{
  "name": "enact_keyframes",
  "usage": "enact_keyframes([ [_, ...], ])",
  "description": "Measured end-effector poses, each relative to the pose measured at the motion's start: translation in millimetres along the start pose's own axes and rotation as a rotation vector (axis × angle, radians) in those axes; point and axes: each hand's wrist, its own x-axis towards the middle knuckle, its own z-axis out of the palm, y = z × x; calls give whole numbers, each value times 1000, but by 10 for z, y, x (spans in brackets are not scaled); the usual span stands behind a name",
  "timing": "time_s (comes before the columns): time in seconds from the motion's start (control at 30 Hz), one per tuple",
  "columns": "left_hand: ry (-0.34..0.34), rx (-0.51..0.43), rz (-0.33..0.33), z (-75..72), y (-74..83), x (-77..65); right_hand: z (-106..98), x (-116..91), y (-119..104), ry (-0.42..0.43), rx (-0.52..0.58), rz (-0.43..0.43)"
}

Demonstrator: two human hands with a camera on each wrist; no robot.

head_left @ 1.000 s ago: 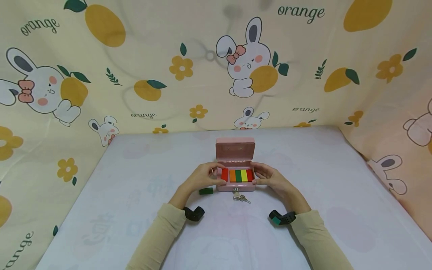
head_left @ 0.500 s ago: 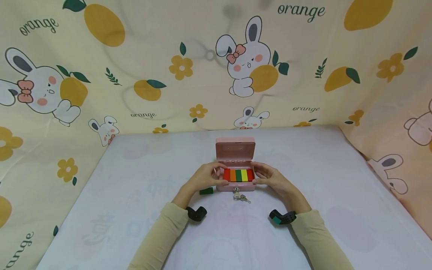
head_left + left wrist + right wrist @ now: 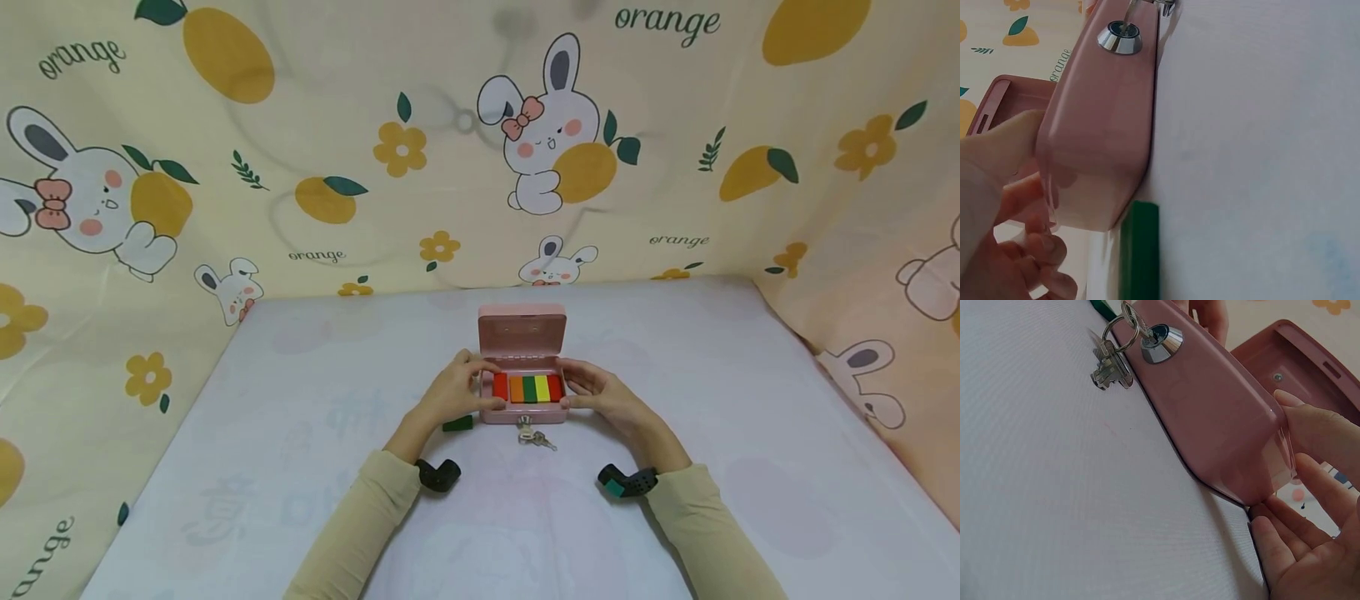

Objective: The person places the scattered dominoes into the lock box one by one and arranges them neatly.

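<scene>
A pink metal cash box [image 3: 491, 418] stands on the table with its lid [image 3: 522, 335] open. Inside it, orange, green, yellow and red blocks [image 3: 536, 389] lie side by side. My left hand [image 3: 448, 393] reaches over the box's left end and pinches a separate red block [image 3: 500, 387], a narrow gap apart from the orange one. My right hand [image 3: 618, 407] holds the box's right end, thumb at the rim and fingers against the side, as the right wrist view shows. The left wrist view hides the red block behind the box wall.
A dark green block [image 3: 457, 423] lies on the white table cloth [image 3: 675, 350], just left of the box. Keys [image 3: 1112, 365] hang on a ring from the front lock [image 3: 1120, 37]. A printed cloth rises behind the table.
The left hand slid the red block right against the orange one, then drew it slightly back left, reopening a gap. My right hand stays at the box's right end.
</scene>
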Motion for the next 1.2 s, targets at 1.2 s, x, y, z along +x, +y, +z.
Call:
enact_keyframes([
  [1.2,-37,-3,-194,81,133,60,6,14,9,12,13,16],
])
